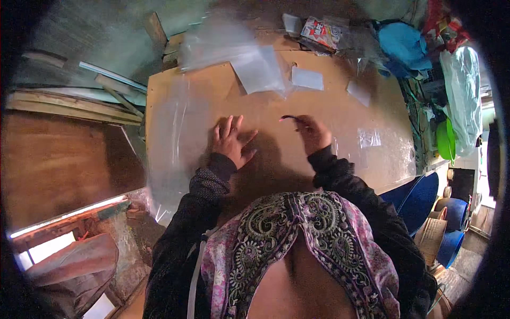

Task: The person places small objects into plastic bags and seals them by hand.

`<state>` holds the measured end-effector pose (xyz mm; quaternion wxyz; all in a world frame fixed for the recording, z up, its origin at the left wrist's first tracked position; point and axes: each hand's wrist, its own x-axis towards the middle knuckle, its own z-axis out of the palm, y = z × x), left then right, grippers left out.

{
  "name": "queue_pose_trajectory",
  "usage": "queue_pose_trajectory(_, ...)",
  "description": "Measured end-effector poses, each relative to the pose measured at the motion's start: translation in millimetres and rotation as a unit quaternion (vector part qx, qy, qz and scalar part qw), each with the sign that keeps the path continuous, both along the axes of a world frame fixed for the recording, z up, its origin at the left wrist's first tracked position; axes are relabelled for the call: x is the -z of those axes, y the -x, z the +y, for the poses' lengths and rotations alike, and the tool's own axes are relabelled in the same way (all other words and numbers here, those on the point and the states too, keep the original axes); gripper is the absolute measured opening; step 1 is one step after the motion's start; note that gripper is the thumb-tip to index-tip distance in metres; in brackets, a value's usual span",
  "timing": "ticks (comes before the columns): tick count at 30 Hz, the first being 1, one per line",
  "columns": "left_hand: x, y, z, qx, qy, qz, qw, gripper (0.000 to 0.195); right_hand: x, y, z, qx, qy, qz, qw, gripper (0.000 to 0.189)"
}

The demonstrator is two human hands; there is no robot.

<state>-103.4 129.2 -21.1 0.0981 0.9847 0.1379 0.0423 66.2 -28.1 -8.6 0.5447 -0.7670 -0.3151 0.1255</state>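
My left hand (234, 142) rests with spread fingers on a tan board tabletop (275, 107), beside a clear plastic sheet (175, 131) that covers the left part. Right of it, my right hand (314, 133) holds a thin, dark, curved object (290, 117) with a small pink tip; what it is cannot be told. Beyond the hands lie a translucent plastic sheet (261, 71), a small whitish packet (307, 78) and another pale piece (358, 93). A clear crinkled plastic packet (369, 138) lies right of my right hand.
A red and white printed box (320, 32) and a blue cloth-like item (404, 44) are at the back right. A green plastic basin (445, 140) and a filled clear plastic bag (461, 99) flank the right edge. Wooden planks (71, 105) lie at left; blue containers (450, 249) stand lower right.
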Motion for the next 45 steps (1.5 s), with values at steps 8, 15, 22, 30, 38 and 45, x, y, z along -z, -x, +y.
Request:
queue_pose_trajectory(8, -11.6, 6.4, -6.8, 0.062, 0.000, -0.018, 0.998, 0.050, -4.5, -121.5, -165.0, 0.300, -0.174, 0.183, 0.920, 0.018)
queue_pose_trajectory(15, -28.0, -6.2, -32.2, 0.038, -0.044, 0.004, 0.998, 0.049, 58.1, -205.3, -381.3, 0.508, -0.094, -0.049, 0.855, 0.019)
queue_pose_trajectory(22, 3.1, -32.6, -138.9, 0.117, 0.058, -0.005, 0.991, 0.041, 101.5, -232.2, -440.5, 0.499, 0.206, -0.227, 0.810, 0.015)
queue_pose_trajectory(30, 14.9, -51.5, -142.8, 0.008, 0.076, -0.093, 0.993, 0.009, 90.5, -250.6, -407.4, 0.466, 0.361, -0.307, 0.748, 0.005)
queue_pose_trajectory(38, 0.9, -78.2, -137.6, -0.121, 0.128, -0.074, 0.982, 0.024, 104.0, -256.5, -398.4, 0.414, 0.286, -0.341, 0.794, 0.034)
queue_pose_trajectory(45, -99.0, -74.6, -163.8, -0.021, 0.264, -0.071, 0.962, 0.027, -84.2, -96.6, -137.9, -0.321, 0.073, -0.227, 0.917, 0.070)
